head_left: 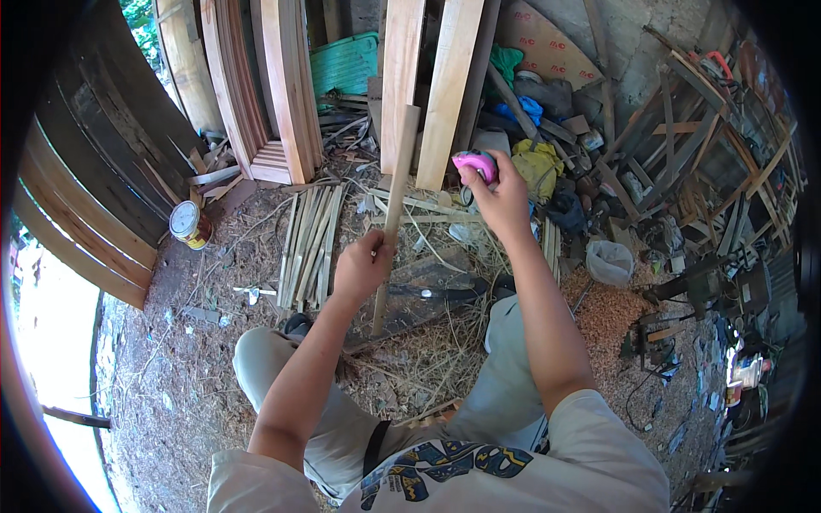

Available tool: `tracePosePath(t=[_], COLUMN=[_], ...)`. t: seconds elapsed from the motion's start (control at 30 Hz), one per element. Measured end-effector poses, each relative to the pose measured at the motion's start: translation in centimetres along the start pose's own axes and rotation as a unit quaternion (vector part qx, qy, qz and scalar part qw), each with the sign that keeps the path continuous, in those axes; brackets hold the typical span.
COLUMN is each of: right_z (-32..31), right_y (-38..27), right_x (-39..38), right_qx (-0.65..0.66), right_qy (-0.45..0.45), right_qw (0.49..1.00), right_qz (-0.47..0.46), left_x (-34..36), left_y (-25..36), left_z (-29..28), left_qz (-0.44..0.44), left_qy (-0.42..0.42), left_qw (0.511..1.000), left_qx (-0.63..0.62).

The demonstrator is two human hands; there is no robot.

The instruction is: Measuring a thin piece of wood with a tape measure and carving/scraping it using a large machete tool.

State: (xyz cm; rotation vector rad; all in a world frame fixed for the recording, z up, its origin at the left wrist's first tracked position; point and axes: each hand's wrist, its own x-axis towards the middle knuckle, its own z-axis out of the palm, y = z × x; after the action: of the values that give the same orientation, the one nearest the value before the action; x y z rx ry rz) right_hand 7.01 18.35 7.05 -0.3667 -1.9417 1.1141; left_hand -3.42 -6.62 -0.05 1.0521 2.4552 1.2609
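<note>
My left hand [364, 263] is closed around a narrow wooden strip [398, 184], which stands nearly upright in front of me and leans a little to the right at its top. My right hand [499, 192] grips a pink and black tape measure [475, 164], raised to the right of the strip and apart from it. No drawn-out blade shows. Beneath the hands lies a dark board [428, 282] on the ground, between my knees. A bundle of thin wooden strips [310, 244] rests on the ground left of the board.
Tall planks [449, 94] lean upright at the back. A paint can [190, 224] stands at the left, by dark wall boards [94, 111]. On the right are scrap wood [676, 137], a pile of wood shavings [603, 321] and a whitish plastic container [609, 261].
</note>
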Motion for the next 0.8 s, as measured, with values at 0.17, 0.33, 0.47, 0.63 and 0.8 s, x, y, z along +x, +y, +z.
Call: tracePosePath(t=[0.17,0.33,0.47,0.63,0.8], right_z=[0.3,2.7,6.0,12.1,16.5], right_y=[-0.1,1.0,2.5,7.1,17.7], right_x=[-0.5,-2.5,-5.0,-10.4,-20.9], right_qx=[-0.08,-0.156,-0.181,-0.196,-0.18], right_qy=[-0.046,-0.137,-0.226,-0.365,-0.435], right_qw=[0.996,0.978,0.957,0.908,0.867], right_qz=[0.01,0.029,0.008,0.064,0.165], left_x=[0.8,2.0,2.6,2.4,2.0], left_y=[-3.7,-3.7,-2.8,-3.2,-2.8], left_z=[0.1,-2.6,-6.3,-10.3,-11.4], left_qz=[0.005,-0.059,-0.049,-0.068,-0.071], left_qy=[0.048,0.02,0.045,0.09,0.1], left_qw=[0.996,0.979,0.954,0.943,0.929], left_qx=[-0.073,-0.193,-0.293,-0.312,-0.348])
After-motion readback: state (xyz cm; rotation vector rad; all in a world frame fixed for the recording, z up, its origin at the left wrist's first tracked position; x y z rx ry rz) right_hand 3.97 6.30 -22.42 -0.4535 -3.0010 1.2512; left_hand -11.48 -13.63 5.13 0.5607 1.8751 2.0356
